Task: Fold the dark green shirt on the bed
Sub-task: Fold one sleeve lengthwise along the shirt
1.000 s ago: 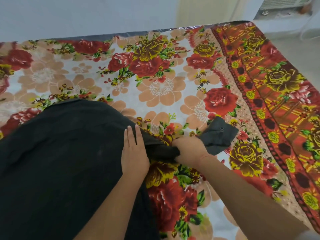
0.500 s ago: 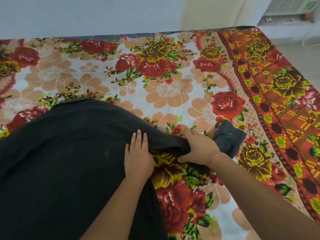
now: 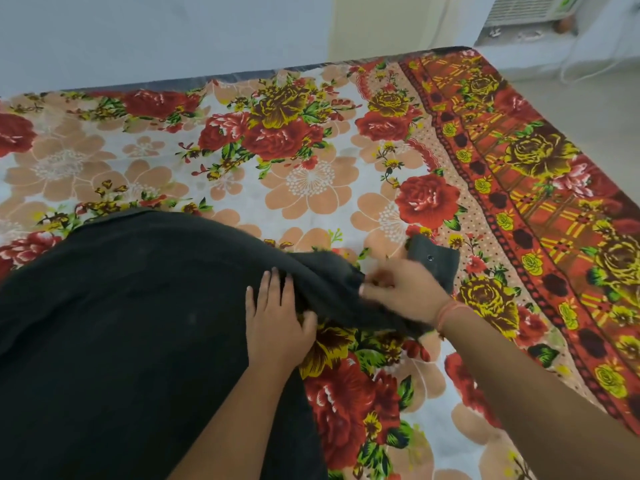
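The dark green shirt (image 3: 121,323) lies spread over the left half of the bed (image 3: 311,188), which has a floral sheet. Its right sleeve (image 3: 332,289) runs out to the right and ends in a buttoned cuff (image 3: 434,259). My left hand (image 3: 277,323) lies flat, fingers apart, on the shirt's right edge where the sleeve begins. My right hand (image 3: 401,289) is blurred and gripping the sleeve near the cuff, holding it slightly above the sheet.
The sheet's red and yellow border (image 3: 540,237) runs along the right side of the bed. A pale wall (image 3: 156,36) stands behind the far edge. Floor and a white unit (image 3: 530,8) are at the top right.
My right hand has lifted the sleeve and drawn it a little toward the shirt body. My left hand stays pressed at the sleeve's base. The camera view has shifted slightly.
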